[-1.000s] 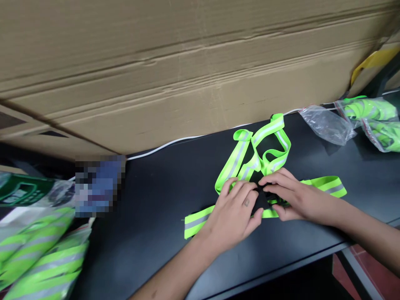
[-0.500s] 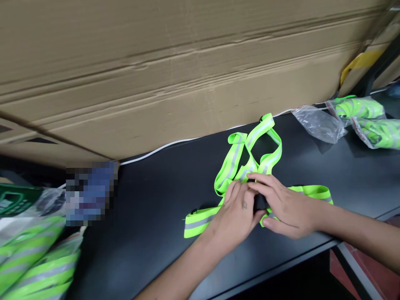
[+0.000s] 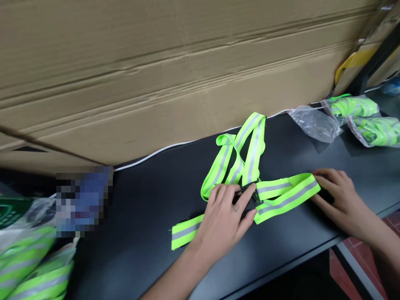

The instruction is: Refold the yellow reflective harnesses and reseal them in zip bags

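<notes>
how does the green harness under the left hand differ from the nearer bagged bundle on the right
The harness is spread out in loops; the bagged bundle is compactly gathered.
The harness lies unwrapped, while the bagged bundle sits inside clear plastic.
The left hand covers part of the harness and the right hand is at its loop; neither touches the bagged bundle.
Both show neon green straps with grey stripes.

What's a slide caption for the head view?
Left hand on a black piece, right hand at the looped end of a neon-green, silver-striped strap.
</notes>
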Action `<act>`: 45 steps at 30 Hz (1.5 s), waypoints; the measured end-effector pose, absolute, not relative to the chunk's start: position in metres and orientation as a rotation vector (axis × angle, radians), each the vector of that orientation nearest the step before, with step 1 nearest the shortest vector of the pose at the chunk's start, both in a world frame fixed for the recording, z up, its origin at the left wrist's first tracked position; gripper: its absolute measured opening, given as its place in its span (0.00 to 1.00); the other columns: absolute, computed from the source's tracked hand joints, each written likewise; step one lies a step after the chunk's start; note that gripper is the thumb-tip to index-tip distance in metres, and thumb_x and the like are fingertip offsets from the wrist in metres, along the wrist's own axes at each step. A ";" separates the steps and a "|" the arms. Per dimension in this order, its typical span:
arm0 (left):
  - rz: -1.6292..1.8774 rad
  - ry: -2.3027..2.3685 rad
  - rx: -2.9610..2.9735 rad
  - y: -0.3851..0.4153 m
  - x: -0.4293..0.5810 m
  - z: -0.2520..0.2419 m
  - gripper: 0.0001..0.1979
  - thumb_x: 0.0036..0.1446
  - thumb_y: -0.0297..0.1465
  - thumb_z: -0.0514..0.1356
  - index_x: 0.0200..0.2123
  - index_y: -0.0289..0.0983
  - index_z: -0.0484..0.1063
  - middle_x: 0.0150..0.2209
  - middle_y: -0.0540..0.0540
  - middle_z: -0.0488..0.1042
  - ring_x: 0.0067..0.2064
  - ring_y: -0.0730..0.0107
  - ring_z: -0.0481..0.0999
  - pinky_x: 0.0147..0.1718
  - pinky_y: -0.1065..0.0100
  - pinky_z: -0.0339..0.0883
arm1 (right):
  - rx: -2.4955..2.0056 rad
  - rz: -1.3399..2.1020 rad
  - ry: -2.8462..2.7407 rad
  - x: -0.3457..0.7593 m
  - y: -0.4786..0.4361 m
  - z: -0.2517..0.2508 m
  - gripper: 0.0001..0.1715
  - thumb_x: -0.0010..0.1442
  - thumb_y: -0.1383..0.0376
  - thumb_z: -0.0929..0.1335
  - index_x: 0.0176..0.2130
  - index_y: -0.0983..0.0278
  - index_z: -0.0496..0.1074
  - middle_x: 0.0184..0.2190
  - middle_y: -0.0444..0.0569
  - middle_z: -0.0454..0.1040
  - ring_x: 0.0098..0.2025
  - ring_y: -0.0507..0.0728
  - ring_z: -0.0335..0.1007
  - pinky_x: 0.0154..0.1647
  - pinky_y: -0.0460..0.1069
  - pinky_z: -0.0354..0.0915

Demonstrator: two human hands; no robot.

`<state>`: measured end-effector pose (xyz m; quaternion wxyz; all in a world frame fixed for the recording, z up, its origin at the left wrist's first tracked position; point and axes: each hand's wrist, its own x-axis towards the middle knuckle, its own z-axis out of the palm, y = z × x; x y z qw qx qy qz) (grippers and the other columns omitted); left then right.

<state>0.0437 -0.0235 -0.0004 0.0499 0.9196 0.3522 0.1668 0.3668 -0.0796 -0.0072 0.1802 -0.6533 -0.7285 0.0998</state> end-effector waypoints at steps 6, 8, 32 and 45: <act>0.578 1.091 2.753 -0.027 0.045 -0.003 0.24 0.71 0.37 0.52 0.64 0.30 0.57 0.46 0.37 0.70 0.46 0.52 0.69 0.48 0.51 0.64 | -1.657 0.889 -1.819 0.313 -0.066 0.010 0.14 0.65 0.60 0.66 0.50 0.57 0.70 0.50 0.51 0.75 0.50 0.62 0.72 0.49 0.55 0.69; 0.589 1.095 2.730 -0.027 0.044 -0.003 0.25 0.71 0.38 0.51 0.65 0.30 0.55 0.47 0.37 0.70 0.47 0.52 0.69 0.49 0.51 0.64 | -1.700 0.950 -1.728 0.309 -0.057 0.011 0.09 0.61 0.62 0.68 0.44 0.59 0.68 0.40 0.47 0.77 0.39 0.58 0.74 0.38 0.51 0.69; 0.496 1.173 2.641 -0.026 0.046 0.001 0.26 0.67 0.36 0.56 0.64 0.33 0.58 0.47 0.39 0.74 0.48 0.52 0.72 0.53 0.48 0.62 | -1.772 0.908 -1.666 0.318 -0.045 0.015 0.08 0.58 0.61 0.70 0.33 0.58 0.65 0.34 0.47 0.80 0.31 0.60 0.76 0.29 0.51 0.70; 0.456 0.956 2.738 -0.024 0.042 0.003 0.20 0.70 0.40 0.53 0.58 0.35 0.70 0.55 0.40 0.75 0.63 0.51 0.68 0.68 0.39 0.46 | -1.550 0.842 -1.796 0.326 -0.033 0.016 0.18 0.61 0.58 0.71 0.50 0.58 0.76 0.52 0.54 0.77 0.53 0.65 0.76 0.51 0.59 0.73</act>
